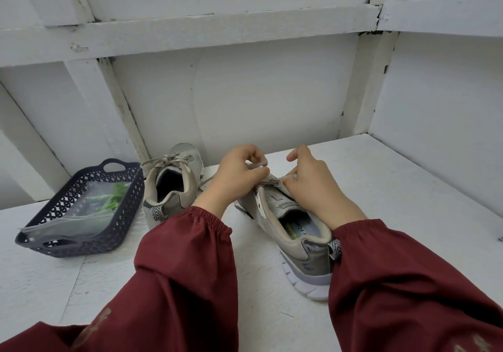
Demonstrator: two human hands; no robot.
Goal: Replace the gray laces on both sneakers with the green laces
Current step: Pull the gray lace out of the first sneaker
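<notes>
Maroon sleeves [185, 256] fill the foreground, both forearms reaching over the near sneaker [307, 253], which lies on the white surface [408, 202] with its heel toward the camera. At that sneaker's tongue top, the left hand [234, 177] pinches a strand of the gray lace [268, 181] between thumb and curled fingers. The right hand [313, 185] grips the same lace from the other side, fingers curled over the tongue; which strand it holds is hidden. The lace looks flat, soft and light, so it should slide through the eyelets if it is taken close to the knot or by a stiff tip, with the shoe braced so it does not drag. Left of the near sneaker stands the second sneaker [168, 188], its bow tied. Further left, a dark basket [68, 245] holds a clear bag [76, 215] with the green laces [111, 202] inside, probably slippery to pick up.
</notes>
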